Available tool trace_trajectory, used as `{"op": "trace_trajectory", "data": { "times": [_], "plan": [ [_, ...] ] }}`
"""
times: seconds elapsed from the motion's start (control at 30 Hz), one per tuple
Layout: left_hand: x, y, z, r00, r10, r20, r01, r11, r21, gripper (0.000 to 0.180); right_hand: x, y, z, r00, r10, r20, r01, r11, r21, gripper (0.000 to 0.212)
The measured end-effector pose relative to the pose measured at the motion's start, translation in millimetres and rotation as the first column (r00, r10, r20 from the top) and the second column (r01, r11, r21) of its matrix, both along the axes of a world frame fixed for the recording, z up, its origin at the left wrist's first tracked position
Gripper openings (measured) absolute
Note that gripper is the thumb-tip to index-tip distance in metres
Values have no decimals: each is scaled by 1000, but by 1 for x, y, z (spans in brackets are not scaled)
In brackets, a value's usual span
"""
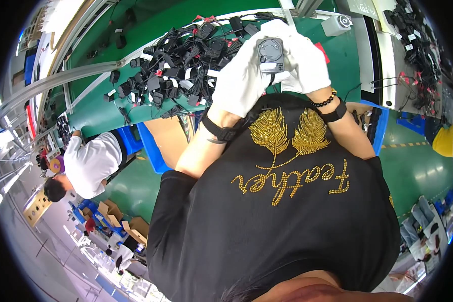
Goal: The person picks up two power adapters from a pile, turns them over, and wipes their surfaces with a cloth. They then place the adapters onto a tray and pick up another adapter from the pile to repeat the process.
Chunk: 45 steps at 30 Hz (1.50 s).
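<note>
Between my two white-gloved hands is a small dark grey device (270,50) with a round raised face, a pale patch at its lower end and a black cable running down from it. My left hand (240,75) closes on it from the left. From the right, my right hand (307,60) wraps around its other side. Both hold it above the green workbench (337,60), close to my chest. The gloves hide the device's edges and back. Just left of my left hand lies a tangled heap of black cabled devices (176,65) with white tags and red bits.
A white bottle (336,25) stands at the back right, with a red piece (322,52) near my right hand. Blue bins (153,146) sit below the bench edge. More cabled parts (412,55) lie far right. A person in white (93,161) works at the left.
</note>
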<state>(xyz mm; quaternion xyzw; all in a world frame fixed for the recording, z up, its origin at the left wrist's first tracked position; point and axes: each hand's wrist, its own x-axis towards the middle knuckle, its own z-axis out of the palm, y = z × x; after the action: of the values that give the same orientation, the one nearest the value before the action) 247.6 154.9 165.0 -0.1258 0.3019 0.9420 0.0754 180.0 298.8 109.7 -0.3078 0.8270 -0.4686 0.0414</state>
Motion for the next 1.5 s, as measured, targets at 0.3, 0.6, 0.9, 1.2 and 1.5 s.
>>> {"op": "trace_trajectory", "data": {
  "times": [0.3,0.6,0.9,1.2,1.5],
  "plan": [
    [2,3,10,987,160,31,-160,987,-16,42,10,-6,36,960,132,248,-18,910,-414,32],
    [17,-50,25,960,245,-133,-275,906,-323,40,-52,24,-5,803,43,594,377,735,-564,34],
    [65,-100,71,810,421,-407,-412,904,116,41,-46,33,-75,938,-46,-344,224,836,500,54],
    [56,-77,14,857,514,38,-513,858,-34,35,-79,-114,-69,996,-58,67,13,840,542,58],
    [45,-79,-52,819,548,172,-555,832,-10,26,-61,-121,-94,985,-151,-88,171,928,331,49]
  ]
}}
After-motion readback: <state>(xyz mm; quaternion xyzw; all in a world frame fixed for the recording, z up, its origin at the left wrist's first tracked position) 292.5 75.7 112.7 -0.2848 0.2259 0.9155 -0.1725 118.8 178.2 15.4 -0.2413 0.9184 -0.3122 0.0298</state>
